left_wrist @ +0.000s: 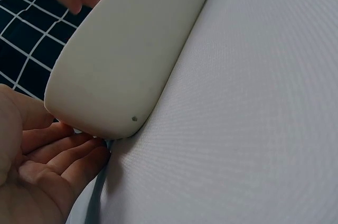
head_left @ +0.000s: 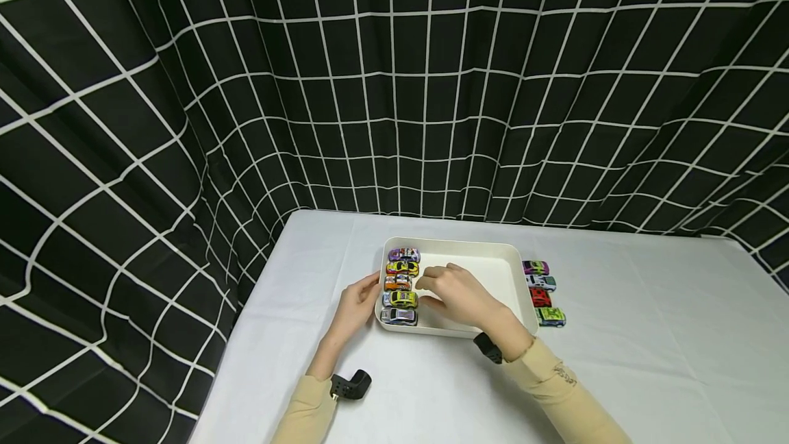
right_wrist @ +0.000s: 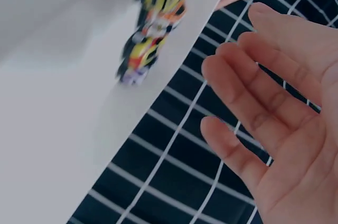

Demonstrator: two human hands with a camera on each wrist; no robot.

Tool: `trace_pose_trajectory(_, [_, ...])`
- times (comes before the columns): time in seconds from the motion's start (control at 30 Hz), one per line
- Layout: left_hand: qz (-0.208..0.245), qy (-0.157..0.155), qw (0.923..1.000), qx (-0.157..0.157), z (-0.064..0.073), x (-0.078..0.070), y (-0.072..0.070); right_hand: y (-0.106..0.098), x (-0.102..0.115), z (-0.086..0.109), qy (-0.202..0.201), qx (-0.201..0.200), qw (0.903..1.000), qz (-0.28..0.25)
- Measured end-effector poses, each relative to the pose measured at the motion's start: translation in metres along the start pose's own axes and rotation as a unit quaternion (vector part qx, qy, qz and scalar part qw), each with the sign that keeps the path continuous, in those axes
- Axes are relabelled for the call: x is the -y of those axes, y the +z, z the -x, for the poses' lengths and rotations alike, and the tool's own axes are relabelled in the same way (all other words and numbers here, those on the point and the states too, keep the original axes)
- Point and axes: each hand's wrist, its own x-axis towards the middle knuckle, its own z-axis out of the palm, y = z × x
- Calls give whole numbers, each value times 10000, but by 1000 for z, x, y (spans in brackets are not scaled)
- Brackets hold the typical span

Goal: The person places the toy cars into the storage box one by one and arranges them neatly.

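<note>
A white rectangular tray (head_left: 487, 264) lies on the table with a column of several toy cars along its left wall. From back to front these are a purple-and-white car (head_left: 403, 254), a yellow-and-red one (head_left: 403, 268), an orange-and-white one (head_left: 397, 283), a yellow-and-light-blue one (head_left: 401, 299) and a silver one (head_left: 399, 316). My left hand (head_left: 357, 303) touches the tray's left wall from outside, fingers nearly straight in the left wrist view. Over the tray, just right of the column, is my right hand (head_left: 459, 293); its fingers (right_wrist: 227, 78) are loosely spread and hold nothing.
Right of the tray stand more toy cars: a purple-and-green one (head_left: 535, 267), a pale one (head_left: 541, 283), a red one (head_left: 540, 297) and a green one (head_left: 550, 316). A white cloth covers the table (head_left: 647, 334). Black grid-patterned curtains (head_left: 444, 101) hang behind it.
</note>
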Motion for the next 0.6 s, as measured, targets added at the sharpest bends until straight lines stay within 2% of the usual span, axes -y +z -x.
trace_pose_trajectory(0.33, [79, -41, 9999, 59, -2, 1, 1, -22, -27, 41, 268, -367, 9982, 400])
trace_pose_trajectory(0.53, [34, -177, 9998, 5, -1, 2, 1, -32, -40, 69, 302, -511, 9974, 420])
trace_pose_trajectory(0.6, [61, -119, 9999, 11, 0, 1, 1, -34, -43, 76, 302, -584, 9970, 409])
